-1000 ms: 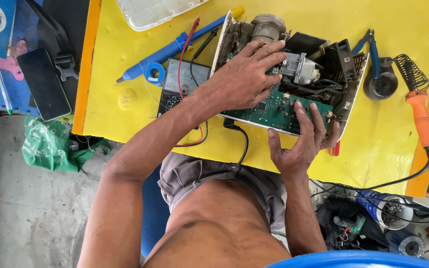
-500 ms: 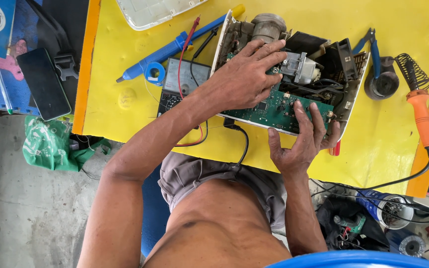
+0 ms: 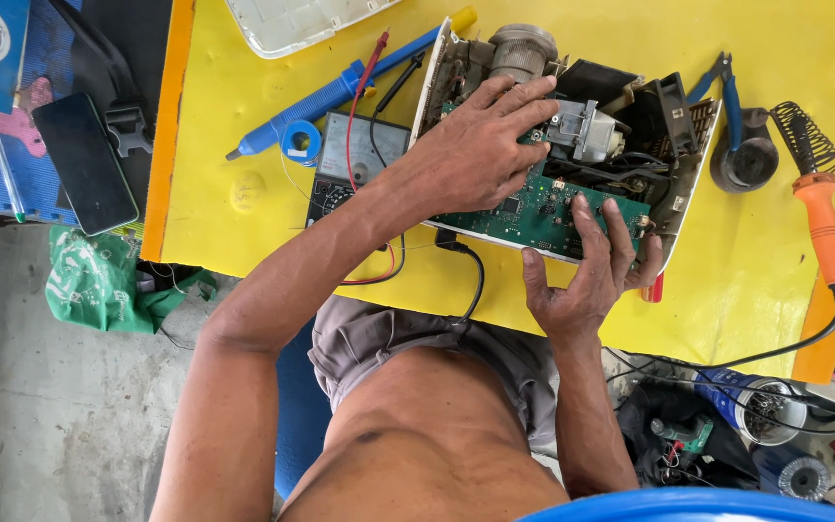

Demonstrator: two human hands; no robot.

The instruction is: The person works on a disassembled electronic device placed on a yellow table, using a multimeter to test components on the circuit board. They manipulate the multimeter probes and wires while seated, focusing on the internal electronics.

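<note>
An opened white-cased device (image 3: 690, 179) lies on the yellow table (image 3: 234, 227), with its green circuit board (image 3: 524, 211), a metal motor part (image 3: 587, 130) and a grey cylinder (image 3: 522, 48) laid bare. My left hand (image 3: 475, 145) lies flat on top of the device, fingers spread over the parts near the cylinder. My right hand (image 3: 587, 275) holds the near edge, with its fingers on the circuit board and its thumb under the casing rim. A black cable (image 3: 475, 280) runs from the device toward me.
A multimeter (image 3: 350, 155) with red and black leads, a blue desoldering pump (image 3: 331, 95) and a blue roll (image 3: 299, 141) lie to the left. Blue pliers (image 3: 724, 77), a coil stand (image 3: 806, 140) and an orange soldering iron (image 3: 823, 227) lie to the right. A white cover (image 3: 292, 21) sits at the far edge, and a phone (image 3: 84, 164) off the table.
</note>
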